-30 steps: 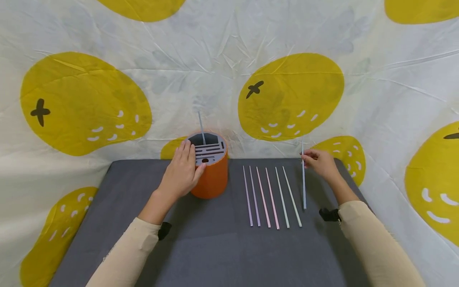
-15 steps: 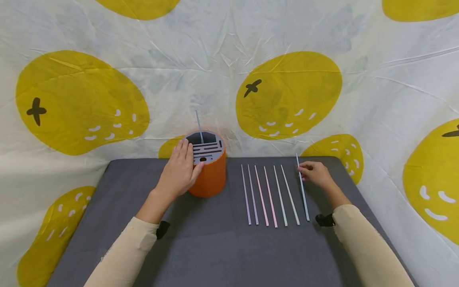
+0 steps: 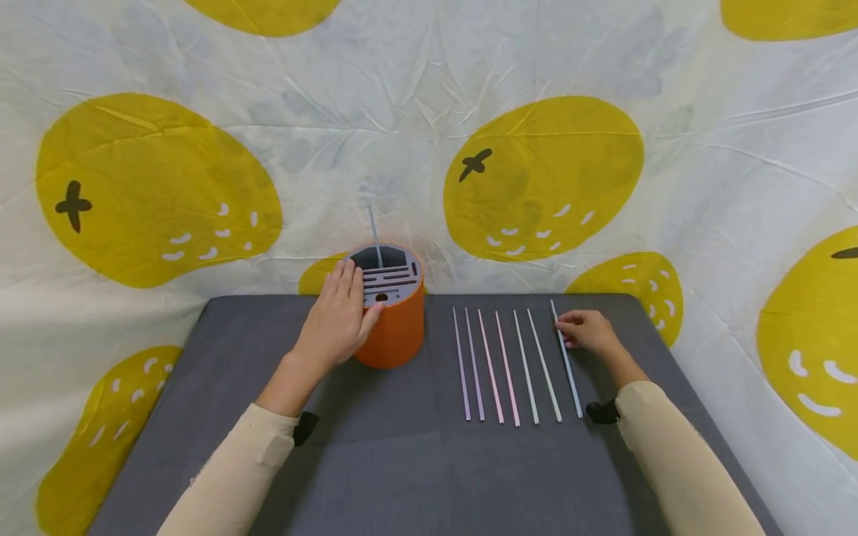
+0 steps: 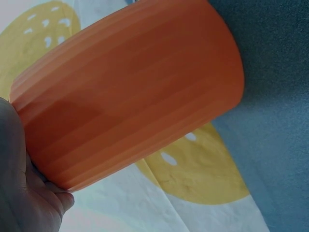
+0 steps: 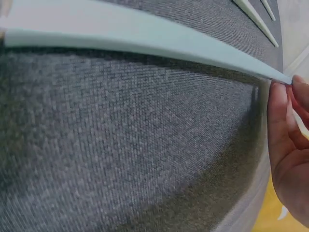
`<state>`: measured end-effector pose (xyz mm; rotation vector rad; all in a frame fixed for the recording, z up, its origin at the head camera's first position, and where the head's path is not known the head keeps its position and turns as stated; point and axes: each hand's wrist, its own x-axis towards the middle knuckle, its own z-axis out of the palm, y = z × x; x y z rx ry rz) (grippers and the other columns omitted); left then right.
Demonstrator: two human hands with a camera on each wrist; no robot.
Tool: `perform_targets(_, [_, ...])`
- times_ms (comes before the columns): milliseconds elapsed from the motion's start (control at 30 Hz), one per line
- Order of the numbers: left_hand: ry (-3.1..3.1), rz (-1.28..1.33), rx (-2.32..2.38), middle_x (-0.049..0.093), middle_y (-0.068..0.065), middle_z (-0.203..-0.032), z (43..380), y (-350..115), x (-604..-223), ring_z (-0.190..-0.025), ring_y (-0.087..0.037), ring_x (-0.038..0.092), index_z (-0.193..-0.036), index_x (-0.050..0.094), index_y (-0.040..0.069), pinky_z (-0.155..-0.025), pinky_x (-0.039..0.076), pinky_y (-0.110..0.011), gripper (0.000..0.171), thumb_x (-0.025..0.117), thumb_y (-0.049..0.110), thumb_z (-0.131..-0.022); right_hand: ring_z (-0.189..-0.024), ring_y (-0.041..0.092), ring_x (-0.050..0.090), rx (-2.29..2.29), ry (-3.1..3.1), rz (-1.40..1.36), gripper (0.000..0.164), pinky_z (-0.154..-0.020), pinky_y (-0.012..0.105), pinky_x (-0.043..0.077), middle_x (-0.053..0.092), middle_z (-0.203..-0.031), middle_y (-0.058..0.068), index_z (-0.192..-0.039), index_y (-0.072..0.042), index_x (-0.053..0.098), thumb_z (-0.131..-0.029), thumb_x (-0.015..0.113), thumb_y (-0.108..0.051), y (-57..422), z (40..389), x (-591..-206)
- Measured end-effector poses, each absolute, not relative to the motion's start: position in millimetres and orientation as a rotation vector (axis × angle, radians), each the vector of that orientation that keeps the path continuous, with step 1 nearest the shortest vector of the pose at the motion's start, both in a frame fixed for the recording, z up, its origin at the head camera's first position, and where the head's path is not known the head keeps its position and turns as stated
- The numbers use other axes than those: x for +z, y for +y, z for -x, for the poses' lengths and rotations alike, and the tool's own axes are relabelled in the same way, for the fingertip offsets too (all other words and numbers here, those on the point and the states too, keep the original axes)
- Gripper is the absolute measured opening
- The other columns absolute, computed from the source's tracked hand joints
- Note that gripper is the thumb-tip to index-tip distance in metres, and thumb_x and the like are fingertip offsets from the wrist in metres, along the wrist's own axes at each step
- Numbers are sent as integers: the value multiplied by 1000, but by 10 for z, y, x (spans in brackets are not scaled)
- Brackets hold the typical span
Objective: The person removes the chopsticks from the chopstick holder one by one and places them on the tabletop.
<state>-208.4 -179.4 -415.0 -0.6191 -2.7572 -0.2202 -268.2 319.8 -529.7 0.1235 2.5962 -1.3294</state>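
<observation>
In the head view my left hand (image 3: 335,316) rests on the rim of an orange utensil holder (image 3: 397,339), fingers straight across its slotted grey top. The left wrist view shows the holder's ribbed orange side (image 4: 135,92) beside that hand. A light blue chopstick (image 3: 374,227) stands in the holder's large rear opening. At the right of the table my right hand (image 3: 591,331) pinches another light blue chopstick (image 3: 570,374) near its far end. In the right wrist view thumb and finger hold the thin tip of this chopstick (image 5: 145,36), which lies low over the cloth.
Several chopsticks lie roughly parallel between the holder and my right hand: two purple (image 3: 474,372), two pink (image 3: 507,372) and two pale green (image 3: 544,368). A dark grey cloth (image 3: 402,476) covers the table. Behind it hangs a white curtain (image 3: 402,171) with yellow fruit shapes.
My right hand has brought the light blue chopstick down and nearer, and its angle has turned to match the row. My left hand has stayed on the holder.
</observation>
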Motion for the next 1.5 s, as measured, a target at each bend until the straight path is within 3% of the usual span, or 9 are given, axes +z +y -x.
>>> perform_targets(900, [-2792,611,-238,26,-33,-165,2069,-1783,-4159,-157,-46,19,-155,30,-15,-128,20,-56,75,41,44,-110,-68,11,65,-1219,2681,-213,28,-61,25,61,70,-82,9,-112,7,70,-100,70,-17,3138,2615,-5394])
perform_targets(1333, [-2783,609,-233,27,-33,-164,2063,-1775,-4137,-156,-47,21,-154,31,-16,-127,20,-56,75,42,43,-110,-76,19,68,-1107,2839,-10,33,-68,28,60,73,-97,15,-118,-2,70,-102,68,-30,2962,2673,-4980])
perform_targets(1500, [-2781,609,-237,27,-33,-164,2055,-1785,-4140,-156,-47,21,-154,31,-15,-128,20,-56,75,44,43,-109,-75,18,68,-1174,2851,84,31,-67,24,59,74,-96,18,-118,0,70,-101,69,-26,2737,2719,-4811])
